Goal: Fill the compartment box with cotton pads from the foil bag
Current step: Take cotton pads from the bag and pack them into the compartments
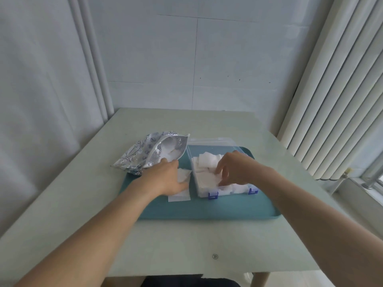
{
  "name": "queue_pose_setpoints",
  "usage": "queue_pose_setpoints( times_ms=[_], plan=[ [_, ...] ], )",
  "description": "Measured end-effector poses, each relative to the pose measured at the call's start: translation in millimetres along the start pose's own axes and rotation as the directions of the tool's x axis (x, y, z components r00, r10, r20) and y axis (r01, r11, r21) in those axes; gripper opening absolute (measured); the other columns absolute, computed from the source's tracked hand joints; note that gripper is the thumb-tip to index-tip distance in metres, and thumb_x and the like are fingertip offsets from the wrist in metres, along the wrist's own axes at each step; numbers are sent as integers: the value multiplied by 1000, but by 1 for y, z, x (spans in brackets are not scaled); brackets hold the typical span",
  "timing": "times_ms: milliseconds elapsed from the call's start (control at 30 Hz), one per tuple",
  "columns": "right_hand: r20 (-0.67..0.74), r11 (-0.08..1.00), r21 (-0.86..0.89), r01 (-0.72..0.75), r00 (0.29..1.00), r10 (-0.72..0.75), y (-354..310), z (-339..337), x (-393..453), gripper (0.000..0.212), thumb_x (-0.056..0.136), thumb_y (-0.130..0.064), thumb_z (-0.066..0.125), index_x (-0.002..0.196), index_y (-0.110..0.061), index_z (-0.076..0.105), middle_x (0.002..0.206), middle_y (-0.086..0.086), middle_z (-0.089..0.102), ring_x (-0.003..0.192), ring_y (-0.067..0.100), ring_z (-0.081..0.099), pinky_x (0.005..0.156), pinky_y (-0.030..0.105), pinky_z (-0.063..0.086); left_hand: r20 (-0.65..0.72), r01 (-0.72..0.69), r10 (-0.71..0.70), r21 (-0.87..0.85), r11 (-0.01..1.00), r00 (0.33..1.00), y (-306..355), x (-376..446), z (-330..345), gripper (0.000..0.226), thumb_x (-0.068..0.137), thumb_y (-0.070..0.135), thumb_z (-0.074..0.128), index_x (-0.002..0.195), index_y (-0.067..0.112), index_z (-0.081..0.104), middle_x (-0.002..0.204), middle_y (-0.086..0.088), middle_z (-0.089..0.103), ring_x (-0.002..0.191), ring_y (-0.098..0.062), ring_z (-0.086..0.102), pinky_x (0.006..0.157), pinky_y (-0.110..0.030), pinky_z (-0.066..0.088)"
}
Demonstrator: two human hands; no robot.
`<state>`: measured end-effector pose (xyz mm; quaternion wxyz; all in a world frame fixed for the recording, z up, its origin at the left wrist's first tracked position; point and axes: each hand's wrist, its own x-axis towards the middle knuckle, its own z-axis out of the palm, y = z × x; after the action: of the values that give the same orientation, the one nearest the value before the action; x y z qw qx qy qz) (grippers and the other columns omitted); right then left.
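The right hand [233, 169] hung over the clear compartment box [222, 177], its fingers curled downward with the tips touching the cotton pads [207, 162] heaped inside; whether any pad was actually pinched between them could not be told. The left hand [167, 178] lay flat, fingers fairly straight, pressing on a few loose pads [183, 176] lying on the tray just left of the box. One more flat pad [179, 197] showed at the near side of that hand. The fingertips of the left hand reached close to the mouth of the foil bag [145, 154].

Everything sat on a teal tray [207, 210] (the bag hung partly over its far left corner) on a pale table [157, 245]. White tiled wall [196, 59] stood behind, a curtain [41, 79] to the left, and vertical blinds [342, 90] by a window to the right.

The box ran with its long axis from near to far, its two blue latches [213, 195] facing the person and its open lid raised at the far side. The bag lay on its side, its open mouth turned rightward toward the box, with white pads visible within.
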<state>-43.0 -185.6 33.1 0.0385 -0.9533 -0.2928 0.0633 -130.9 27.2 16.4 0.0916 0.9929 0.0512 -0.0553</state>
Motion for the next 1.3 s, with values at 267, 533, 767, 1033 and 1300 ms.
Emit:
queue_pose_setpoints(
  times_ms=[267, 533, 767, 1033, 1300],
  plan=[
    [-149, 971, 220, 92, 987, -60, -6, -21, -23, 31, 82, -41, 79, 107, -24, 73, 86, -13, 73, 75, -4, 60, 71, 16, 45, 19, -47, 45, 85, 995, 999, 2, 10, 32, 53, 93, 51, 55, 140, 28, 43, 127, -9, 44, 120, -32, 52, 89, -40, 46],
    [-266, 866, 465, 186, 962, -64, -44, -5, -15, 10, 84, -31, 77, 91, -24, 75, 74, -15, 69, 64, -5, 59, 63, 9, 43, -282, -84, 59, -74, 994, 957, -20, 13, 34, 17, 95, 21, 53, 110, 18, 60, 99, -7, 66, 93, -32, 62, 68, -36, 42],
    [-111, 485, 874, 35, 985, 130, -49, 6, 6, 43, 85, -39, 76, 120, -25, 56, 105, -3, 69, 83, 15, 72, 75, 32, 60, -176, -160, -75, -970, 183, 982, -14, 6, 6, 18, 98, 14, 59, 105, -2, 64, 79, -14, 70, 61, -23, 59, 51, -28, 39],
    [-201, 231, 961, 150, 956, 215, -28, 17, 31, 15, 90, -18, 73, 90, -3, 74, 84, 14, 73, 72, 21, 64, 64, 33, 53, -52, -54, 119, -999, 8, 991, 6, 28, 0, 32, 104, 22, 47, 116, -3, 63, 105, -23, 72, 90, -44, 71, 66, -34, 57],
    [-150, 92, 987, 129, 950, 273, -1, 13, 44, 21, 95, -16, 66, 106, 1, 70, 102, 19, 74, 93, 34, 73, 83, 42, 61, -161, -152, -179, -986, 62, 971, 7, 53, 15, 25, 104, 17, 48, 103, 1, 67, 90, -16, 76, 72, -34, 74, 58, -30, 58]
  ],
)
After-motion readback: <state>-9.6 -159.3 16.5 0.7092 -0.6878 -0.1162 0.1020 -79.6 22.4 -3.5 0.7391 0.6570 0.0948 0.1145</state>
